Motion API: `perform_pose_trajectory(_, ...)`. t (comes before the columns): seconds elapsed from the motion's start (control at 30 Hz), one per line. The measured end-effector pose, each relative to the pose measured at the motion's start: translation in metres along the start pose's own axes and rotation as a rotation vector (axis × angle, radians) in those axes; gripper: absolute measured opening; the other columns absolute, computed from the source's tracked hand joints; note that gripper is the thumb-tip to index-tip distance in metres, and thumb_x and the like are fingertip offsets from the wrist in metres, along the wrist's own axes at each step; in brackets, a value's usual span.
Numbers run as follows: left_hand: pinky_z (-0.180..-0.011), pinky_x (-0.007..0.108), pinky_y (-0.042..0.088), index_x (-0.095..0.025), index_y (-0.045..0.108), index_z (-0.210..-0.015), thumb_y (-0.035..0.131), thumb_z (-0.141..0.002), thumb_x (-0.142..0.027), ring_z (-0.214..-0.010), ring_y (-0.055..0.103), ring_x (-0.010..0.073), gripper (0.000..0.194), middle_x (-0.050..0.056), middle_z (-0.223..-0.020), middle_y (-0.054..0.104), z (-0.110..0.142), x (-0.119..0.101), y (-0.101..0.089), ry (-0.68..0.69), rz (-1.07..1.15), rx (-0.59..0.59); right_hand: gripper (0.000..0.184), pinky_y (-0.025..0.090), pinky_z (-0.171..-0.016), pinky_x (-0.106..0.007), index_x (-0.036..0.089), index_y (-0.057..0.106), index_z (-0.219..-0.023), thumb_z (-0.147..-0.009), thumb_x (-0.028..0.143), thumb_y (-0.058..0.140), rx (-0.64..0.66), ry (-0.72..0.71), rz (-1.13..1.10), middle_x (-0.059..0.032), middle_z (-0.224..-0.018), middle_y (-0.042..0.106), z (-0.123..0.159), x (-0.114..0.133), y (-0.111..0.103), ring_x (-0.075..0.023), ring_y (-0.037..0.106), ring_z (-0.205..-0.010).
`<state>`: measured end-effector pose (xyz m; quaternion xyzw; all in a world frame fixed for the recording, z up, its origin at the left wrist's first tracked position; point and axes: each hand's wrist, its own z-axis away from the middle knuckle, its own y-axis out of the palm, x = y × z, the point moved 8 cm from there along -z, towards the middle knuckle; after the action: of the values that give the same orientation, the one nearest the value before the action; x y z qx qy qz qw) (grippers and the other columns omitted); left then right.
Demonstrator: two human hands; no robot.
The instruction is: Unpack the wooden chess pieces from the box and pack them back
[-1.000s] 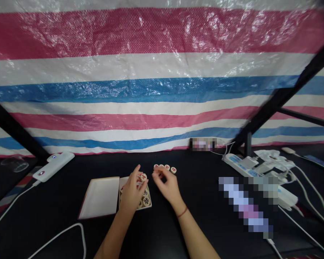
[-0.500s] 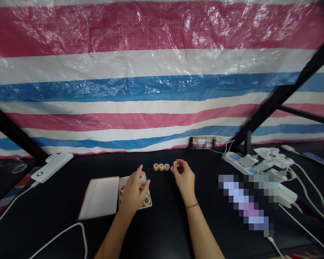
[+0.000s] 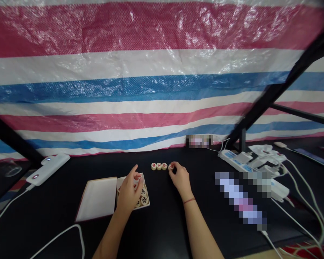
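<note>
A row of round wooden chess pieces (image 3: 159, 166) with red characters lies on the black table (image 3: 162, 219). My right hand (image 3: 179, 178) pinches the piece at the right end of that row (image 3: 171, 167), fingertips closed on it. My left hand (image 3: 129, 189) hovers over a small white box (image 3: 147, 204) that holds several more pieces, fingers curled down among them; what they hold, if anything, is hidden. The box's flat lid (image 3: 97, 198) lies open just left of it.
A white power bank (image 3: 47, 168) with a cable sits at the left. A power strip (image 3: 239, 162) with plugs and white cables crowds the right side. A striped tarp (image 3: 151, 79) hangs behind the table, crossed by black frame bars (image 3: 275, 90).
My right hand moved from beside the box out to the right end of the row and set a piece there. My left hand dipped back down into the box.
</note>
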<state>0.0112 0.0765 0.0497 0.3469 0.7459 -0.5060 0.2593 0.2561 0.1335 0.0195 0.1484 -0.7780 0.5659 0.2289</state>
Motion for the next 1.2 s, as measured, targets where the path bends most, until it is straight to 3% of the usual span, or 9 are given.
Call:
perform_pose_trajectory(0.47, -0.077, 0.031, 0.052, -0.018, 0.044, -0.133, 0.043, -0.091, -0.033, -0.084, 0.067, 0.0172, 0.045, 0.005, -0.095, 0.069, -0.001, -0.003, -0.005, 0.010, -0.018, 0.005, 0.023, 0.041, -0.080, -0.033, 0.022, 0.061, -0.103, -0.081, 0.021, 0.055, -0.007, -0.002, -0.061, -0.0043, -0.094, 0.069, -0.001, -0.001, 0.002, -0.0241, 0.060, -0.095)
perform_pose_trajectory(0.63, -0.088, 0.039, 0.043, -0.020, 0.061, -0.114, 0.040, -0.092, -0.026, -0.094, 0.063, 0.0218, 0.031, 0.007, -0.097, 0.070, -0.005, -0.002, -0.010, -0.016, -0.270, -0.011, 0.025, 0.043, -0.086, -0.038, 0.018, 0.062, -0.103, -0.081, 0.023, 0.052, -0.177, -0.094, -0.201, -0.0099, -0.108, 0.067, 0.009, 0.026, -0.016, -0.0267, 0.057, -0.101)
perform_pose_trajectory(0.7, -0.086, 0.041, 0.040, -0.020, 0.067, -0.100, 0.038, -0.093, -0.024, -0.096, 0.061, 0.0245, 0.030, 0.007, -0.098, 0.071, -0.007, 0.001, -0.006, -0.081, -0.454, 0.057, 0.021, 0.045, -0.082, -0.035, 0.018, 0.063, -0.099, -0.084, 0.026, 0.050, -0.091, -0.195, -0.323, -0.0088, -0.098, 0.068, 0.017, 0.050, -0.008, -0.0229, 0.060, -0.090)
perform_pose_trajectory(0.77, -0.084, 0.042, 0.038, -0.019, 0.070, -0.088, 0.038, -0.093, -0.027, -0.096, 0.059, 0.0266, 0.033, 0.008, -0.093, 0.071, -0.008, 0.002, 0.000, -0.138, -0.607, 0.152, 0.020, 0.047, -0.078, -0.031, 0.019, 0.063, -0.099, -0.089, 0.028, 0.048, 0.098, -0.273, -0.421, -0.0058, -0.087, 0.069, 0.028, 0.074, 0.010, -0.0193, 0.062, -0.081)
perform_pose_trajectory(0.87, -0.085, 0.043, 0.035, -0.018, 0.071, -0.086, 0.040, -0.093, -0.030, -0.098, 0.057, 0.0281, 0.034, 0.008, -0.092, 0.071, -0.007, 0.002, 0.007, -0.180, -0.700, 0.239, 0.021, 0.047, -0.077, -0.029, 0.020, 0.063, -0.100, -0.093, 0.028, 0.045, 0.270, -0.292, -0.438, -0.0041, -0.083, 0.069, 0.042, 0.093, 0.030, -0.0187, 0.063, -0.080)
perform_pose_trajectory(0.97, -0.087, 0.043, 0.035, -0.021, 0.072, -0.091, 0.040, -0.093, -0.030, -0.102, 0.055, 0.0274, 0.033, 0.007, -0.100, 0.070, -0.004, 0.004, 0.005, -0.147, -0.675, 0.274, 0.024, 0.047, -0.080, -0.029, 0.020, 0.064, -0.101, -0.094, 0.026, 0.042, 0.308, -0.286, -0.438, -0.0048, -0.086, 0.070, 0.046, 0.097, 0.035, -0.0197, 0.065, -0.085)
perform_pose_trajectory(1.07, -0.087, 0.041, 0.037, -0.024, 0.071, -0.097, 0.038, -0.093, -0.026, -0.104, 0.053, 0.0259, 0.033, 0.005, -0.109, 0.067, -0.006, 0.014, -0.011, -0.103, -0.612, 0.244, 0.026, 0.047, -0.082, -0.029, 0.021, 0.064, -0.106, -0.094, 0.023, 0.041, 0.320, -0.293, -0.462, -0.0051, -0.092, 0.071, 0.046, 0.096, 0.033, -0.0195, 0.065, -0.088)
perform_pose_trajectory(1.2, -0.086, 0.035, 0.041, -0.023, 0.071, -0.094, 0.037, -0.092, -0.025, -0.092, 0.054, 0.0223, 0.035, 0.005, -0.101, 0.066, -0.011, 0.034, -0.030, -0.109, -0.539, 0.240, 0.029, 0.046, -0.085, -0.028, 0.023, 0.067, -0.106, -0.096, 0.023, 0.039, 0.342, -0.383, -0.492, -0.0039, -0.099, 0.071, 0.047, 0.104, 0.033, -0.0176, 0.065, -0.092)
